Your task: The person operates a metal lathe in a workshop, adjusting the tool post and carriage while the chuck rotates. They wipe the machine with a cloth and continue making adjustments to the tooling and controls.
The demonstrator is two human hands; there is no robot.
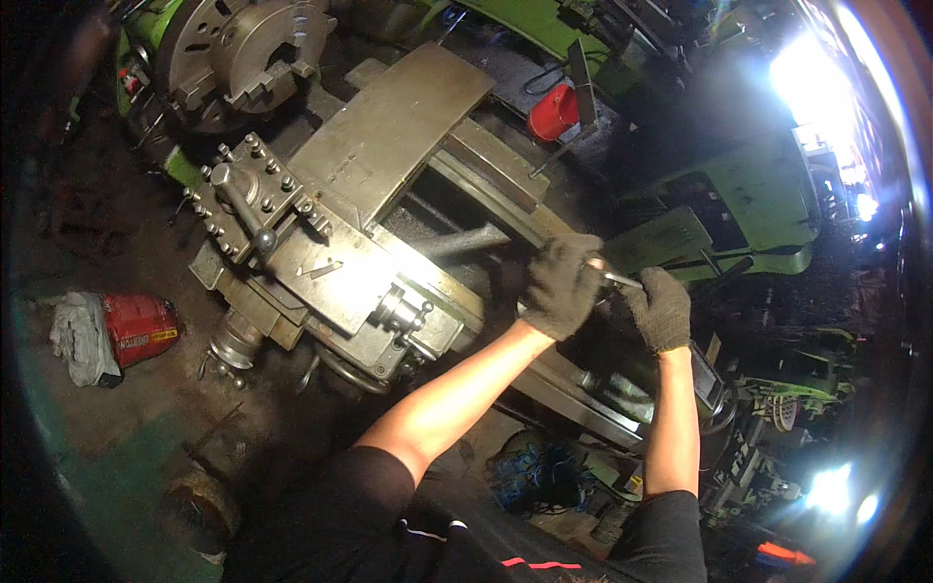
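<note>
Both my hands wear dark knit gloves and are raised over the bed of a large metal lathe. My left hand is closed, its fingers curled around one end of a slim, shiny metal rod. At the rod's other end, my right hand is closed on it. The gloves cover both ends, so the exact kind of tool cannot be made out. Left of my hands lies the lathe carriage, with a bolted tool post and a black-knobbed lever.
A big round chuck stands at the far left. Beyond the bed sits a red container. On the floor at left is a red bucket with a grey cloth. Green machine parts stand at right.
</note>
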